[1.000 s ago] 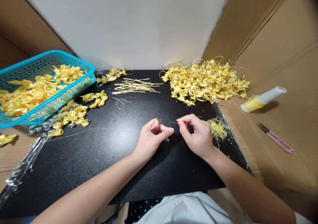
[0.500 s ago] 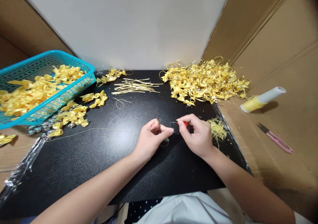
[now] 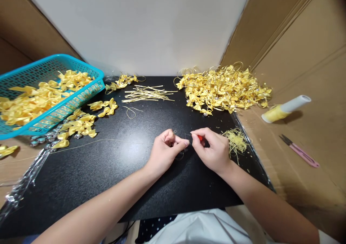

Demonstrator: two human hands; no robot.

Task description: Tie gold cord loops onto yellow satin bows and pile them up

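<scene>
My left hand (image 3: 166, 148) is pinched near the middle of the black tabletop, closed on a thin gold thread (image 3: 105, 140) that runs off to the left. A small loop of thread hangs below its fingertips. Close beside it, my right hand (image 3: 212, 148) grips a small red tool (image 3: 200, 138), mostly hidden by the fingers. The two sets of fingertips are slightly apart. Beyond the hands lie a bundle of gold cords (image 3: 148, 94) and one loose looped cord (image 3: 131, 112).
A blue basket (image 3: 100, 79) of yellow bows stands at left, with loose bows (image 3: 81, 124) and silver bells (image 3: 51, 137) beside it. At right are a large bow pile (image 3: 221, 89), thread scraps (image 3: 236, 139), a white tube (image 3: 296, 102) and pink snips (image 3: 302, 155).
My right hand has shifted slightly, its fingertips moving a little left toward my left hand, and less of the red tool shows. My left hand has barely moved.
</scene>
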